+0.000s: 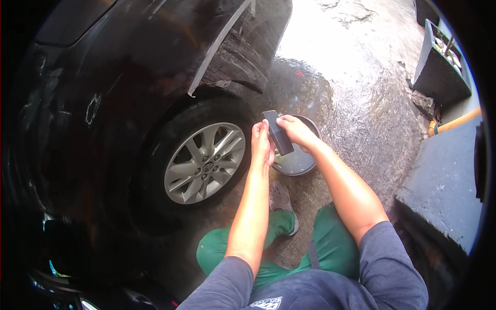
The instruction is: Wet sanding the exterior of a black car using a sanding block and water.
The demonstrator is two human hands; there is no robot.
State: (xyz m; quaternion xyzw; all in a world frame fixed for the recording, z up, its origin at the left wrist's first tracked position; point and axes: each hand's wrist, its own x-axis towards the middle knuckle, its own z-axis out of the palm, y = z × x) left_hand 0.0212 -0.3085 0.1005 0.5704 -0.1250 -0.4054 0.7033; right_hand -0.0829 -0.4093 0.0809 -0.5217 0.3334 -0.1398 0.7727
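Both of my hands hold a dark grey, rectangular sanding block (279, 135) over a round bucket (314, 135) of cloudy water. My left hand (262, 142) grips its left side, fingers partly hidden behind it. From the right, my right hand (298, 130) pinches the upper part of the block between thumb and fingers; a flat dark sheet, perhaps sandpaper, seems to lie over that end. Beside my hands stands the dark car (119, 77), its bumper corner (240, 57) scuffed dull grey and edged with a strip of pale tape (214, 46).
The car's wheel (206, 163) with silver spokes is close on my left. Under me is wet, rough concrete (356, 124). My shoe (280, 199) rests near the bucket. At right are a grey planter (439, 72), a yellow pipe (457, 123) and a grey concrete ledge (444, 181).
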